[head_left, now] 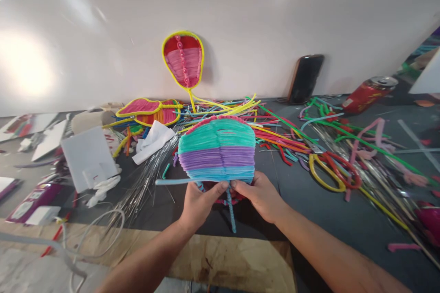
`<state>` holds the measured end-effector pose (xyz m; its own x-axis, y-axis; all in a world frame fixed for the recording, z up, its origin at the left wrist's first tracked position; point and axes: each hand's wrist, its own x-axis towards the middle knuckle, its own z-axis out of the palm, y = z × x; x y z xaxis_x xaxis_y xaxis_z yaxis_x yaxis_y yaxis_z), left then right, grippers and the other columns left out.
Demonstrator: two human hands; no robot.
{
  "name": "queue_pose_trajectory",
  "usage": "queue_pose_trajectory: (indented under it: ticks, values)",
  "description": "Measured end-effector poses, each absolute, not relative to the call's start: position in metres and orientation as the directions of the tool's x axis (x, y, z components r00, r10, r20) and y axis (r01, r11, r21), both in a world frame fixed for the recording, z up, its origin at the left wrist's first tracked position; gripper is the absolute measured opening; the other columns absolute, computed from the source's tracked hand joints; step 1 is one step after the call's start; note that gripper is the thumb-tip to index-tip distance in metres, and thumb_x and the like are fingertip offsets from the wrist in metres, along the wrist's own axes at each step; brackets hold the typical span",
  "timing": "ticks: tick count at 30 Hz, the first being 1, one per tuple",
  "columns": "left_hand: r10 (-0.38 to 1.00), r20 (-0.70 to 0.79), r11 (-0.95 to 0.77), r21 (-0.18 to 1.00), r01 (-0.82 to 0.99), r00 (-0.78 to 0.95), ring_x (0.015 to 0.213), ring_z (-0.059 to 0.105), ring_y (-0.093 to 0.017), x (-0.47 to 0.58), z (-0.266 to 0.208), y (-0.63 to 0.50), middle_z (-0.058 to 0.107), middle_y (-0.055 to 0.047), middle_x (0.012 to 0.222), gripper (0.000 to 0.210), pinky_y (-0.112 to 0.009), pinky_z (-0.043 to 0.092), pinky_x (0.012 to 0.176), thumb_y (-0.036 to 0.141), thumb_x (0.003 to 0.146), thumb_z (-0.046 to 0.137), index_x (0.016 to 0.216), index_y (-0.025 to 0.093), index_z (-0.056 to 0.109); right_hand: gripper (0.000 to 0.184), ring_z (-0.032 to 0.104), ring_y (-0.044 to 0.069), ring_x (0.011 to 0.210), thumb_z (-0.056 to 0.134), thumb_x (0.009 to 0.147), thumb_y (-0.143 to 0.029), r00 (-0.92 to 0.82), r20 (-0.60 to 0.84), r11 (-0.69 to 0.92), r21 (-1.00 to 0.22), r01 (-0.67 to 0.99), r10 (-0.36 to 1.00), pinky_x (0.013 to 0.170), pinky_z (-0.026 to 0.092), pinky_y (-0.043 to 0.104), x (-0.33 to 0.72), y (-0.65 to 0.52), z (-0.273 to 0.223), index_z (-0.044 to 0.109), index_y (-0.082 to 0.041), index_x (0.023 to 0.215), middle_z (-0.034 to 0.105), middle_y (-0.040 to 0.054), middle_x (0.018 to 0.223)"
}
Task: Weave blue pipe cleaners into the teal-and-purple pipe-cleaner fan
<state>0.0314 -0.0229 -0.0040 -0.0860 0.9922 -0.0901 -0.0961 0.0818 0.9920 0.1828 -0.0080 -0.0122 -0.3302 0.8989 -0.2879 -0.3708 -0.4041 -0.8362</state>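
Both of my hands grip a fan-shaped pipe cleaner craft [217, 149], striped green, purple and light blue with a pink edge along the top. My left hand [205, 199] pinches its lower left part, and my right hand [257, 194] its lower right, with the thumbs nearly meeting at the middle. A loose light-blue pipe cleaner [175, 182] sticks out to the left above my left hand. Below the thumbs hangs a twisted blue stem [231, 213]. The lower part of the craft is mostly hidden by my fingers.
Against the white board leans a pink-and-red paddle shape [184, 59] with yellow edging. Loose pipe cleaners [282, 135] spread behind the craft. Scissors [333, 171], a phone [305, 78] and a red can [369, 94] are to the right. Cables [103, 252] and a white card [90, 158] lie left.
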Motion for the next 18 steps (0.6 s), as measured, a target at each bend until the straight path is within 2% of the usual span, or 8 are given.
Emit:
queue_pose_trajectory:
  ticks: [3,6,11,18]
  values:
    - [0.988,-0.118,0.094,0.970,-0.223,-0.095,0.073,0.067,-0.018,0.032,-0.004,-0.022,0.073,-0.002,0.081,0.021,-0.031,0.053,0.076,0.020,0.065,0.078,0.083,0.016,0.068,0.026,0.053,0.011,0.057,0.076,0.066,-0.038,-0.344,-0.258,-0.381,-0.851,-0.362,0.903,0.059,0.042,0.027,0.183,-0.009,-0.011,0.066,-0.015,0.071,0.063,-0.0006,0.063]
    - [0.989,-0.114,0.083,0.958,-0.273,-0.099,0.075,0.067,-0.018,0.029,-0.002,-0.019,0.073,-0.003,0.083,0.022,-0.032,0.053,0.077,0.019,0.065,0.077,0.085,0.015,0.067,0.026,0.055,0.012,0.060,0.072,0.071,-0.040,-0.369,-0.239,-0.384,-0.836,-0.392,0.898,0.061,0.043,0.027,0.186,-0.007,-0.012,0.066,-0.015,0.074,0.064,0.0009,0.066]
    - [0.983,-0.093,0.047,0.961,-0.273,-0.159,0.077,0.067,-0.018,0.023,0.000,-0.015,0.073,-0.003,0.084,0.021,-0.033,0.052,0.081,0.018,0.065,0.077,0.083,0.014,0.068,0.027,0.053,0.011,0.061,0.071,0.072,-0.042,-0.301,-0.244,-0.341,-0.878,-0.336,0.922,0.063,0.042,0.025,0.193,-0.002,-0.011,0.063,-0.016,0.069,0.064,0.0015,0.067]
    - [0.985,-0.073,0.031,0.967,-0.253,-0.158,0.077,0.066,-0.019,0.023,-0.001,-0.015,0.073,-0.004,0.083,0.020,-0.033,0.052,0.080,0.019,0.066,0.077,0.082,0.014,0.069,0.030,0.051,0.012,0.064,0.068,0.073,-0.046,-0.263,-0.185,-0.256,-0.929,-0.269,0.947,0.067,0.042,0.026,0.192,-0.004,-0.004,0.059,-0.017,0.069,0.059,-0.0002,0.065]
